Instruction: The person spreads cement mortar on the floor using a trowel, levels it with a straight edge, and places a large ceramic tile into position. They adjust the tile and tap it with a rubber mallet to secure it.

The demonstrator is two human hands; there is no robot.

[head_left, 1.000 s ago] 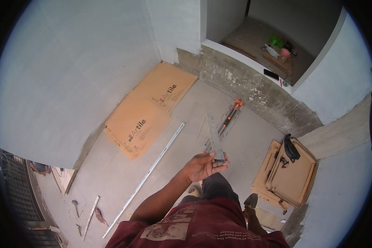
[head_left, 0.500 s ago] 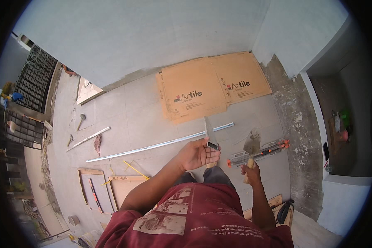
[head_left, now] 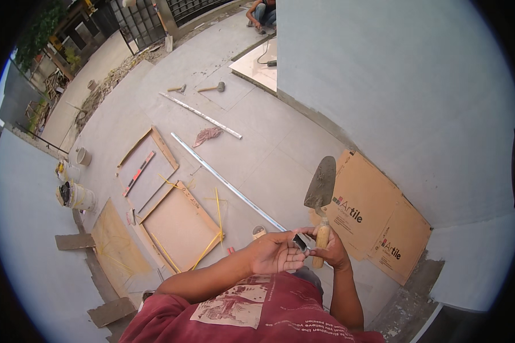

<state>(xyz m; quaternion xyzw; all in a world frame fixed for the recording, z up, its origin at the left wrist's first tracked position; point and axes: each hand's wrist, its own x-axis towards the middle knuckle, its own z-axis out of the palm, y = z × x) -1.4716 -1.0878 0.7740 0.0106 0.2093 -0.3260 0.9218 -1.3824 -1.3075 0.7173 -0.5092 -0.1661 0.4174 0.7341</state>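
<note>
My left hand (head_left: 274, 251) is palm up, with thumb and fingers around the end of a hollow rectangular metal bar (head_left: 300, 242). The bar's dark open end faces up, and most of its length is hidden by my hands. Close beside it, my right hand (head_left: 333, 250) grips a pointed trowel (head_left: 321, 182) by its wooden handle, blade up and coated in grey mortar. My right thumb and fingertips are near the bar's end; whether they press on it I cannot tell. Beyond my hands, a long silver straightedge (head_left: 229, 182) lies across the grey tiled floor (head_left: 263, 171).
Flattened cardboard sheets (head_left: 349, 223) lie against the wall at right. Opened cartons (head_left: 180, 228) with yellow straps, a red level (head_left: 139, 173), a rag (head_left: 206, 136), a white bar (head_left: 203, 115) and a mallet (head_left: 214, 87) lie leftward. Buckets (head_left: 77, 196) stand far left. A co-worker (head_left: 262, 16) crouches at the back.
My view has turned left, showing more cartons and buckets. My right hand has brought the trowel in beside my left hand, which still holds the metal bar.
</note>
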